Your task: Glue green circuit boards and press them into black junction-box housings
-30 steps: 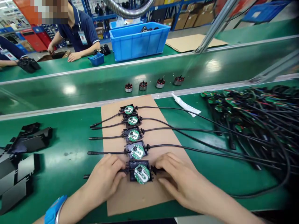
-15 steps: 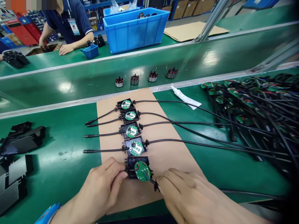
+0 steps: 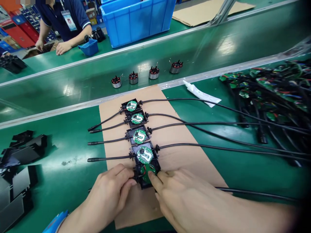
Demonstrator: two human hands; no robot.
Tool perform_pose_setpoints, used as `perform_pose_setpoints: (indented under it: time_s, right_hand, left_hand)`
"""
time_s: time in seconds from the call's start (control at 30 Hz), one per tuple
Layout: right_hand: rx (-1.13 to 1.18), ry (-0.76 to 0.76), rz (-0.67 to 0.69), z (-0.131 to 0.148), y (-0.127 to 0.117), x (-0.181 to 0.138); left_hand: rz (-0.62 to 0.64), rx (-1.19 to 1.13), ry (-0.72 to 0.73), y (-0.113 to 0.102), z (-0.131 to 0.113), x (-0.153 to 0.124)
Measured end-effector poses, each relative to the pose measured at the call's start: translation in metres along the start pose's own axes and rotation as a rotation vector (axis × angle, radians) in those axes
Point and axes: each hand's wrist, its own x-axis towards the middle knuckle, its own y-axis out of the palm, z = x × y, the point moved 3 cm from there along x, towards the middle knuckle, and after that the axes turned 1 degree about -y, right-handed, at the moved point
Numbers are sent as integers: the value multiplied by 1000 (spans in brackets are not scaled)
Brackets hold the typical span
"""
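On a brown cardboard sheet [image 3: 170, 161] lies a column of several black housings, each with a round green circuit board and black cables running off both sides. The nearest housing [image 3: 145, 176] sits between my hands. My left hand [image 3: 110, 191] pinches its left edge with thumb and fingers. My right hand [image 3: 184, 199] lies over its right side, and the forefinger presses down on the green board [image 3: 147, 170]. A black cable [image 3: 255, 193] runs off to the right from under my right hand.
A heap of cabled green boards [image 3: 269, 94] fills the right. Black plastic covers [image 3: 19, 161] lie at the left. Several small motors [image 3: 133, 77] stand on the belt beyond, beside a white tube [image 3: 200, 94]. Across it, a person's hands rest near a small blue bin [image 3: 89, 49].
My right hand, which was holding the cable end off the housing's lower right, has moved in and now presses the green board down into the housing. The view has tilted downward.
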Motion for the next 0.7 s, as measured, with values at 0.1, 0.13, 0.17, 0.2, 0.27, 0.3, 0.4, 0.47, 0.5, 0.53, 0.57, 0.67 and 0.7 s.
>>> perform_pose_setpoints:
  time_s: [0.1, 0.13, 0.17, 0.2, 0.27, 0.3, 0.4, 0.47, 0.5, 0.53, 0.57, 0.67, 0.7]
  right_hand:
    - [-8, -22, 43, -1, 4, 3]
    - [-2, -24, 41, -2, 4, 4]
    - [5, -24, 34, -2, 4, 4]
    - [9, -26, 22, -3, 3, 4]
    - [16, -23, -8, -3, 2, 3]
    - [21, -18, -25, -4, 1, 3]
    - [43, -26, -51, -5, 2, 2]
    - [51, -51, -51, -4, 3, 2]
    - [52, -59, -51, -4, 3, 2]
    - [51, -64, -51, -4, 3, 3]
    - [46, -71, -52, -3, 3, 4]
    - [56, -78, -55, -4, 0, 4]
    - [88, -62, -57, -6, -2, 3]
  left_hand:
    - [-60, 52, 56, 2, -2, -1]
    - [-98, 84, 82, 3, -3, -2]
    - [-137, 122, 110, 4, -5, -3]
    - [-167, 166, 139, 5, -6, -4]
    - [-193, 252, 190, 8, -8, -6]
    - [-188, 289, 212, 9, -10, -6]
    - [-161, 406, 281, 11, -16, -4]
    - [-118, 523, 326, 15, -23, -2]
    - [-93, 593, 336, 17, -26, -1]
    - [-61, 656, 340, 20, -29, -1]
    - [-29, 703, 342, 22, -30, 0]
    - [23, 705, 321, 23, -29, -1]
    - [15, 663, 294, 20, -27, -2]
